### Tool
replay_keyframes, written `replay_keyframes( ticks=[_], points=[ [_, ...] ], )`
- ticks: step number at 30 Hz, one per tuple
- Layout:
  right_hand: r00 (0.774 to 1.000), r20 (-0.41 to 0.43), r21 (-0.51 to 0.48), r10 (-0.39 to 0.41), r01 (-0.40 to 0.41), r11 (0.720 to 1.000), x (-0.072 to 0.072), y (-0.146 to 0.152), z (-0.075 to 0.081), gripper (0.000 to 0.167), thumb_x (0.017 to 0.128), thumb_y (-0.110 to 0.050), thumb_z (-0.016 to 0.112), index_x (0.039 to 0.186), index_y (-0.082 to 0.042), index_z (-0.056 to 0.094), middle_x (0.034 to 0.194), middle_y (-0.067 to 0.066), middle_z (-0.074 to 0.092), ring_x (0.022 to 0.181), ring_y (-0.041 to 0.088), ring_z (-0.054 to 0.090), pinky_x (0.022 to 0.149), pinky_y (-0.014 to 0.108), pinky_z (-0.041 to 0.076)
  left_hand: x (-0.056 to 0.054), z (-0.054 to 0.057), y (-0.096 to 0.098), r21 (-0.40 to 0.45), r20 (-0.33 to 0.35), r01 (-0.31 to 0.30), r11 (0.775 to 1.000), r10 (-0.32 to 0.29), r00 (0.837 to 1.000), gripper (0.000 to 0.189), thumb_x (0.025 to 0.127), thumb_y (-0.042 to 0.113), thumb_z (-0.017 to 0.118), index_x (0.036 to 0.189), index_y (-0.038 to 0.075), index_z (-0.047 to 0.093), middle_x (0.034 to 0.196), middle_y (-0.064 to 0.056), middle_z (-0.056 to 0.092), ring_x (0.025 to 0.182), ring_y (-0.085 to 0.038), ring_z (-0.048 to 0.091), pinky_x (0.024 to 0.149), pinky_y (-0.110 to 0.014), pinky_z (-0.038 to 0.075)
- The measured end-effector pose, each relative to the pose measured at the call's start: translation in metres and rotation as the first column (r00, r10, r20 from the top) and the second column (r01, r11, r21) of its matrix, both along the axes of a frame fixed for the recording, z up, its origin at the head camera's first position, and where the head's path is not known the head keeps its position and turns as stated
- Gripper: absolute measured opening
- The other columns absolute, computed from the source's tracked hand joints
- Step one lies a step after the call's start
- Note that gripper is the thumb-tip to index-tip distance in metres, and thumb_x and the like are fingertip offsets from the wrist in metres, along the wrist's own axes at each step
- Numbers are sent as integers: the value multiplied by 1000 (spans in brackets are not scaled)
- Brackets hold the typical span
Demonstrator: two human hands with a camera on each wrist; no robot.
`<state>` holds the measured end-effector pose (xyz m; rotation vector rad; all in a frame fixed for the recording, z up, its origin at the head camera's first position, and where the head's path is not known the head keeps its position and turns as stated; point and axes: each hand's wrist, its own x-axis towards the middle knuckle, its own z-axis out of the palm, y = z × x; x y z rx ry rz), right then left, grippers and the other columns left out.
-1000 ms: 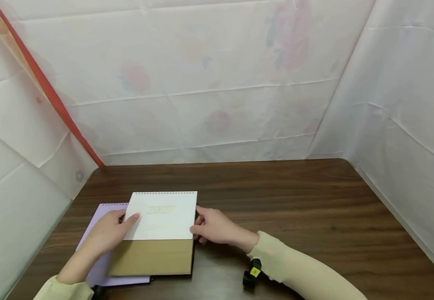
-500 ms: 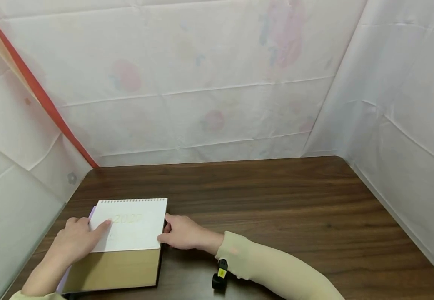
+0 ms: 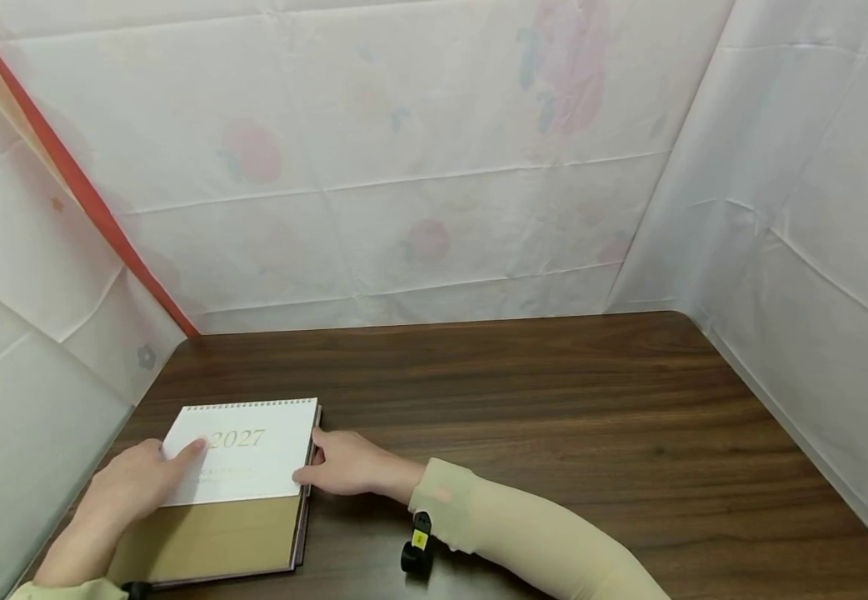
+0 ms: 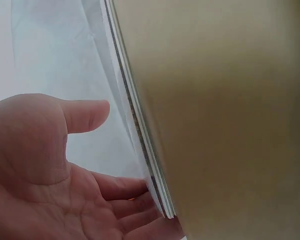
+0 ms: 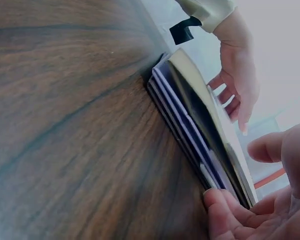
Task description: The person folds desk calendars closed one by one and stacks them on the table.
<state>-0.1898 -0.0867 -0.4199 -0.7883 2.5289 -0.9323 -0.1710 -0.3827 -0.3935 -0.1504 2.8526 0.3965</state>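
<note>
A white spiral-bound desk calendar (image 3: 254, 462) with "2027" in gold lies face up at the table's left, its gold-coloured stand (image 3: 217, 537) showing below the page. Under it, in the right wrist view, is a purple calendar (image 5: 172, 92), with further thin layers beneath. My left hand (image 3: 122, 487) is at the stack's left side; its fingertips touch the edge while the thumb (image 4: 87, 115) stands away from it in the left wrist view. Along the opposite side, my right hand (image 3: 351, 462) has its fingers against the stacked edges, thumb (image 5: 266, 147) raised off the cover.
The dark wood table (image 3: 554, 433) runs on to the right of the stack. A white patterned sheet (image 3: 419, 167) hangs behind it and along both sides, with a red strip (image 3: 97, 208) at the left. A black wrist camera (image 3: 416, 542) hangs under my right sleeve.
Both hands have moved the white calendar left, over the purple one, which it now covers in the head view. The edges are more nearly lined up, and the head view has shifted slightly.
</note>
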Motion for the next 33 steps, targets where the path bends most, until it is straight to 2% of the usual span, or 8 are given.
replay_keyframes(
  ticks=[4,8,11,15,19,23,28,33],
  points=[
    [1000,19,-23,-16,16,1000,0,-1,-1,38,94,-36,67,123,-14,58,77,-11,57,67,2,53,62,16,43,3,3,5,-17,16,-13,1000,14,1000,97,100,65,32,119,-29,41,109,-45,52,87,-45,58,64,-56,47],
    [999,34,-47,-23,25,999,-2,0,-6,51,95,-36,65,137,-11,54,79,-12,57,68,1,53,64,16,43,4,2,11,-27,10,-34,999,35,999,104,97,70,31,127,-29,33,118,-49,43,98,-59,53,67,-62,46],
    [999,37,-53,-19,21,998,-4,2,-9,60,96,-36,64,146,-7,48,81,-13,57,69,0,53,67,16,43,6,2,16,-32,-39,-49,998,47,998,107,95,74,32,133,-26,30,123,-48,37,106,-65,45,71,-68,43],
    [1000,17,-52,1,0,999,-6,10,-12,61,97,-36,63,147,-6,47,83,-15,58,69,-1,53,69,16,44,10,3,28,-22,-175,-54,998,50,983,94,97,69,36,136,-18,40,127,-43,39,112,-63,40,73,-72,41],
    [998,-52,-67,22,-26,997,-8,25,-12,50,97,-33,64,140,-8,57,83,-16,58,69,-2,53,70,16,44,11,3,51,7,-350,5,1000,-2,937,68,100,57,46,124,-4,61,122,-31,58,106,-51,56,70,-63,46],
    [988,-146,-82,45,-57,995,-8,47,-11,31,97,-26,64,123,-9,68,84,-14,59,71,-1,52,69,17,44,7,-1,82,42,-484,110,993,-76,872,35,99,40,58,105,8,72,100,-10,72,86,-31,68,63,-49,50],
    [965,-261,-92,39,-66,994,-9,76,-8,13,97,-23,64,100,-16,73,86,-13,61,76,-2,54,70,16,45,4,-5,124,49,-577,218,975,-151,803,8,92,21,67,91,14,71,86,2,69,76,-20,65,62,-42,50],
    [943,-333,-126,-24,-19,992,-10,111,-4,8,97,-18,66,92,-17,72,84,-12,61,75,0,56,69,19,48,1,-2,169,27,-628,312,950,-227,744,8,88,18,72,82,17,68,76,7,63,68,-14,59,58,-36,48]
  ],
)
